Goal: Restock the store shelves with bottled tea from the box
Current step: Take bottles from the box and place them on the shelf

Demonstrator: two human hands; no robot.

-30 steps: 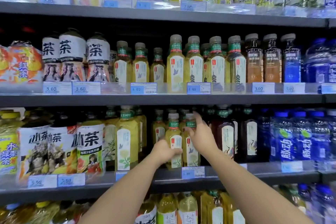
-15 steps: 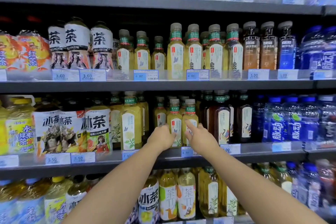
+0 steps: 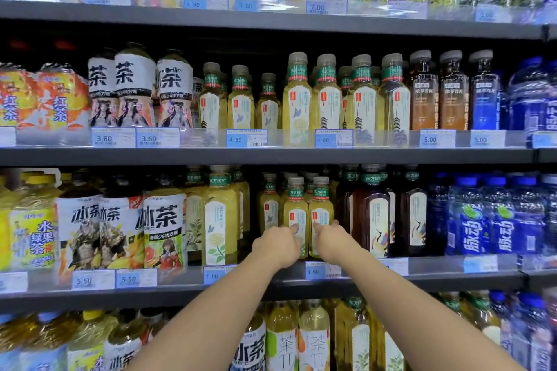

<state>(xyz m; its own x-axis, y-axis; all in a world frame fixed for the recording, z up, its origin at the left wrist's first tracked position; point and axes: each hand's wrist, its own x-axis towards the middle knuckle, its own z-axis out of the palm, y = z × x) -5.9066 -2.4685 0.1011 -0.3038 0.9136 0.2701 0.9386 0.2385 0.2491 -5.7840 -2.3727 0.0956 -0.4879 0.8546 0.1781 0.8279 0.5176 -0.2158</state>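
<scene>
Head cam: my forearms come up from the bottom edge, hiding part of the lower row. L hand (image 3: 275, 247) is up against the left front tea btl (image 3: 295, 205). One fingertip (image 3: 296, 228) shows on its label and my knuckles hide the other fingers, so can't tell if it grips or only touches. R hand (image 3: 333, 239) has its fingers fairly straight, tips on the label of the right front tea btl (image 3: 321, 205), not wrapped round it. Both btls stand upright, side by side, at the front edge of the shelf (image 3: 452, 277), just above the 4.80 price tag (image 3: 315, 270). My hands cover their lower parts. Behind them are rear btls (image 3: 269, 208) of similar tea, mostly caps and shoulders showing, count unclear. Just to the right stand dark tea btls (image 3: 373, 220).
</scene>
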